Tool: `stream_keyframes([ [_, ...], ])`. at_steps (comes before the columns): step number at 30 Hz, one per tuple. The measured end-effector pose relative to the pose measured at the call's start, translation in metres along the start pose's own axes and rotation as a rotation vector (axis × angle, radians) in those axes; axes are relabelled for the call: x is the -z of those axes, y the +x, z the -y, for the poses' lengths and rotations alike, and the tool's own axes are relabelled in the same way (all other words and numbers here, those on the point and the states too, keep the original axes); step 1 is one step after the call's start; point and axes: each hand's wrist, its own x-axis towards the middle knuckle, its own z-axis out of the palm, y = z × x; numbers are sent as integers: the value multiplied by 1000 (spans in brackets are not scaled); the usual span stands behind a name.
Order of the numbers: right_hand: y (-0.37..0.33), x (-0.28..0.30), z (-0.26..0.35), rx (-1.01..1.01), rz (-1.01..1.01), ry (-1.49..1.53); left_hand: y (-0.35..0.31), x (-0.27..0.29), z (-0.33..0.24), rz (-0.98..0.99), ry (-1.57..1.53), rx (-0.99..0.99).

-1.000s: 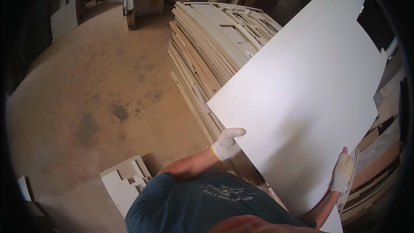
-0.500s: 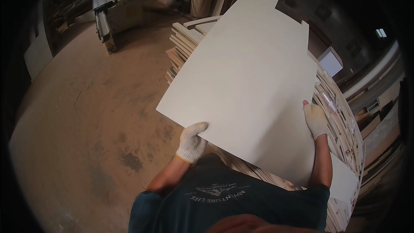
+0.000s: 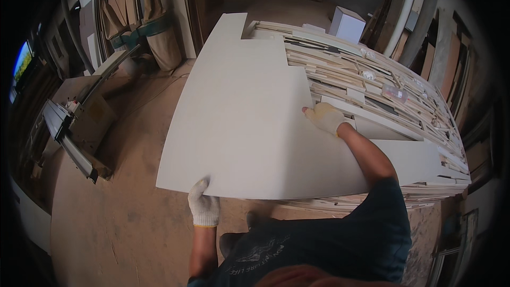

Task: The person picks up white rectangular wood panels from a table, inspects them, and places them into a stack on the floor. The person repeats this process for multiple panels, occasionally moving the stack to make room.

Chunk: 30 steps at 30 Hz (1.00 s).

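Observation:
A large white board [image 3: 239, 122] with stepped notches along its far right side spreads out before me. My left hand [image 3: 203, 202], in a white knit glove, grips its near edge toward the left corner, thumb on top and fingers hidden below. Gloved as well, my right hand [image 3: 324, 117] holds the board's right edge, with the bare thumb tip over the top face. Beneath and to the right lies a broad stack of wooden strips and offcuts [image 3: 382, 95], partly covered by the board.
A sliding table saw [image 3: 69, 122] stands on the dusty floor at the left, with dust-collector bags [image 3: 159, 37] behind it. Beyond the stack is a white box [image 3: 347, 24]. A clear plastic item [image 3: 394, 93] rests on the strips. Long panels [image 3: 425, 26] lean at the far right.
My view has turned, so the saw and the stack appear shifted. The board now points more straight ahead and lies more over the left of the stack, both hands still holding it.

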Motion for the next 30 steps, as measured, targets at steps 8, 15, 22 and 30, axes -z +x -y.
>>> stream_keyframes([
  [8, -20, -6, 11, -154, -155, -272, 118, 76, -136, 531, 653, 953],
  [15, -189, -113, 6, -626, -381, -237, 277, 94, -183, 188, 1157, -122],
  [22, -190, -174, -51, -811, -771, -135, 311, 85, -118, 372, 855, 245],
  [30, -196, -181, -76, -873, -869, -205, 316, 61, -86, 647, 867, 300],
])
